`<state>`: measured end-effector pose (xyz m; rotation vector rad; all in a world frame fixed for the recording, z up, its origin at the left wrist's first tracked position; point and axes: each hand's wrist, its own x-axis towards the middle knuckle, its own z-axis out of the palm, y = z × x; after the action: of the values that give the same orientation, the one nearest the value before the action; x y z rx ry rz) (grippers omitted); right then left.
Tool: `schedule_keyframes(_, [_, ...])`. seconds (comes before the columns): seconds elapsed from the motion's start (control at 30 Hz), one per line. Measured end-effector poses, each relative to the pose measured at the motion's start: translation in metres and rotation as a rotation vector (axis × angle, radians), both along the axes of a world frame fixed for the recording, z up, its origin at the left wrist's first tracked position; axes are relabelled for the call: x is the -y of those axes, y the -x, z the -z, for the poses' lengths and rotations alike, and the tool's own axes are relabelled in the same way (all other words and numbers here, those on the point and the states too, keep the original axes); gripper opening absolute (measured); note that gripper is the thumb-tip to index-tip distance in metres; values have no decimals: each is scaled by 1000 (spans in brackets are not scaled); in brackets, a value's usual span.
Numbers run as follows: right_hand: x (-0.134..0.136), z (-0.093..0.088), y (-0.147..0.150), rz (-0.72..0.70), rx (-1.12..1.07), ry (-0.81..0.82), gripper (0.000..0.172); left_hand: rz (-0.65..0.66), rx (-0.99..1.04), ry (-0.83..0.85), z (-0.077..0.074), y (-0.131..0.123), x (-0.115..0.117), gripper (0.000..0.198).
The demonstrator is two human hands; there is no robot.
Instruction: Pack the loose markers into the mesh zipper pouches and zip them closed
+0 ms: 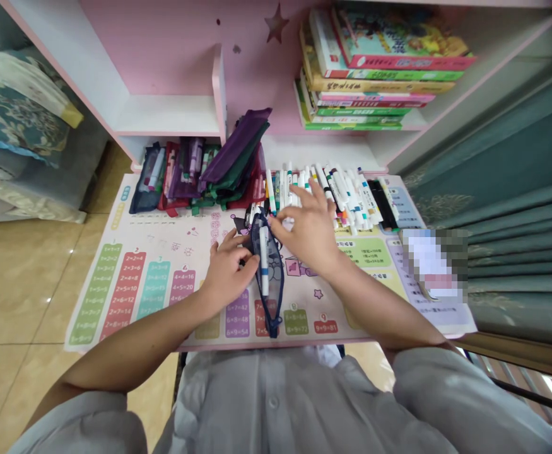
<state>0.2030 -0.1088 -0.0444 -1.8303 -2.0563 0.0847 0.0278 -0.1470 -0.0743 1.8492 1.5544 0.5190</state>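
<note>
A navy mesh zip pouch (277,277) lies lengthwise in front of me on the table, its zipped edge parted. One white marker with a blue band (264,252) shows in its opening. My left hand (228,268) grips the pouch's left edge, thumb on the mesh and fingers curled beside it. On the other side, my right hand (306,227) pinches the upper right edge between thumb and index finger. Its other fingers stretch towards a heap of white markers (351,195) behind, and that hand covers part of the heap.
Filled mesh pouches (181,176) and a stack of purple and green ones (238,157) lie at the back left. Black pens (383,205) lie right of the markers. A blurred phone-like object (429,265) rests at the right edge. Books (375,82) fill the shelf above.
</note>
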Motion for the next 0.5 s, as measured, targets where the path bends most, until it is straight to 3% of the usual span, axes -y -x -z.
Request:
schedule_keyframes(0.1, [-40,7,-4,128,8,12,27,6,-1,-6,2,1,0,28])
schedule_keyframes(0.23, [-79,25,-2,178,81,85,30,12,-14,-6,3,2,1,26])
schedule_keyframes(0.5, [-100,44,6,196,203,168,44,26,-21,-5,4,4,0,25])
